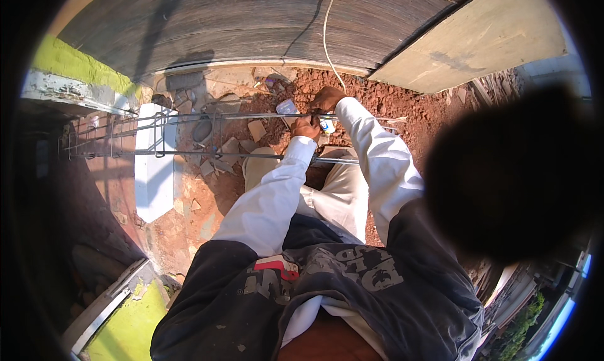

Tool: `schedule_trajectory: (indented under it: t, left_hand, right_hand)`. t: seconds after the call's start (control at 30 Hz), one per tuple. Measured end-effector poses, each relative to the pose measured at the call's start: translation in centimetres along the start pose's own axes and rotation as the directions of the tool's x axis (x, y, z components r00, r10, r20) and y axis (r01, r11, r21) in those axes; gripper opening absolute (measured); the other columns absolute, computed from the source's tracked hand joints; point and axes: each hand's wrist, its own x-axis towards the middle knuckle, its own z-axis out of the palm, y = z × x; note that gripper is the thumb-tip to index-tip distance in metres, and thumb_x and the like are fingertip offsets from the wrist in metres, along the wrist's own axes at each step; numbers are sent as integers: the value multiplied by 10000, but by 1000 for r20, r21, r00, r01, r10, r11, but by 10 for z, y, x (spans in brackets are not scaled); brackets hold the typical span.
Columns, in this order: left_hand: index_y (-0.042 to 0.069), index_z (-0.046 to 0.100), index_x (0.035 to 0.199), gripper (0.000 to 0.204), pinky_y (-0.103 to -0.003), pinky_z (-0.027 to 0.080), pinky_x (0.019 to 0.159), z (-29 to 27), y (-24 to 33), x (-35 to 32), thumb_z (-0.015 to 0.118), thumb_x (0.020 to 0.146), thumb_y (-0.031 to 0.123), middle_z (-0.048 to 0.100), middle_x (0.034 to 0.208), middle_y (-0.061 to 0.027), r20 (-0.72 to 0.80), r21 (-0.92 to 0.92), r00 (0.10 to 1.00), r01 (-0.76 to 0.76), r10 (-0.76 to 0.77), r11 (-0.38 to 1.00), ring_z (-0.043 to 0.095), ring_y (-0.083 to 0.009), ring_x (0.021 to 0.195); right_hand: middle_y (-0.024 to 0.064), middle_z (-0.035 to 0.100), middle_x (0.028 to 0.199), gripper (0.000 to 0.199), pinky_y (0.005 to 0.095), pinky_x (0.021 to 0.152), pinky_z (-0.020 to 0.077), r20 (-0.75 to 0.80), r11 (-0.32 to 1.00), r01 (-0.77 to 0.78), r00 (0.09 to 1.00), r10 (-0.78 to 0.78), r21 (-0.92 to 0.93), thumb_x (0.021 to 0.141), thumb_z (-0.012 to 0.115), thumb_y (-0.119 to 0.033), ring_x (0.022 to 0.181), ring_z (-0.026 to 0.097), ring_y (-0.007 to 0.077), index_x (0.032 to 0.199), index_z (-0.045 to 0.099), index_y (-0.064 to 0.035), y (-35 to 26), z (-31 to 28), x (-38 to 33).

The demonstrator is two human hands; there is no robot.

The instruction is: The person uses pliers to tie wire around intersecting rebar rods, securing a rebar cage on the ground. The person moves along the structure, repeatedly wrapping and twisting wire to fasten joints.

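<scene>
A long cage of steel reinforcing bars (242, 116) with bent wire stirrups (159, 134) runs from the left to in front of my knees. My left hand (306, 127) is closed round the far bars near their right end. Just beyond it, my right hand (326, 100) is closed too, with its fingers bent down beside the same bars. What its fingers hold is hidden. The near bars (336, 161) pass across my legs. Under the hands lies a small white container (327, 126) with a coloured label.
A white block (155, 172) sits under the cage on the left. Red soil and broken tiles (231, 148) cover the ground. Grey boards (251, 27) stand at the back, and a pale cable (325, 33) hangs down before them. A dark blurred shape (513, 178) hides much of the right side.
</scene>
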Motion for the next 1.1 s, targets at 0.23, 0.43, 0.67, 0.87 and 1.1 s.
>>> schedule_trajectory:
  t: [0.23, 0.43, 0.67, 0.87, 1.1]
  left_hand:
    - [12, 677, 904, 386, -456, 528, 790, -8, 1, -16, 600, 881, 389, 673, 882, -238, -102, -123, 990, 81, -94, 989, 646, -407, 833]
    - [-9, 669, 906, 422, -462, 511, 843, 1, 5, -18, 593, 890, 406, 657, 945, -270, -87, -123, 979, 172, -183, 977, 629, -423, 911]
    - [0, 629, 863, 362, -499, 507, 764, 10, -6, -5, 618, 871, 361, 648, 887, -258, -144, -115, 982, 108, -125, 987, 625, -437, 865]
    - [-32, 646, 1055, 380, -424, 519, 869, -46, 17, 7, 655, 815, 262, 673, 1044, -218, 348, 189, 935, -141, 67, 972, 643, -358, 1013]
    - [-2, 726, 846, 198, -416, 545, 738, -73, 15, 53, 664, 726, 142, 686, 921, -216, 552, 422, 821, -426, 146, 800, 679, -339, 871]
  right_hand:
    - [64, 728, 938, 301, 321, 685, 568, 405, 567, -666, 745, 529, 484, 840, 695, -363, 833, 706, 185, 1036, 695, -135, -38, -39, 5]
    - [82, 721, 1006, 279, 302, 781, 555, 115, 930, -170, 984, 139, 327, 841, 670, -317, 823, 700, 195, 1028, 729, -119, -25, -31, -16]
    - [175, 707, 809, 295, 363, 747, 527, -130, 581, -325, 784, 606, 746, 759, 688, -271, 758, 681, 290, 915, 731, -24, -73, -42, -37]
    - [179, 697, 842, 238, 398, 729, 511, -324, 669, -215, 744, 584, 712, 818, 666, -221, 776, 671, 306, 914, 706, -8, -96, -39, -62]
    - [169, 708, 889, 181, 389, 753, 528, -358, 717, -238, 739, 571, 655, 829, 637, -142, 808, 686, 305, 929, 708, -9, -120, -52, -64]
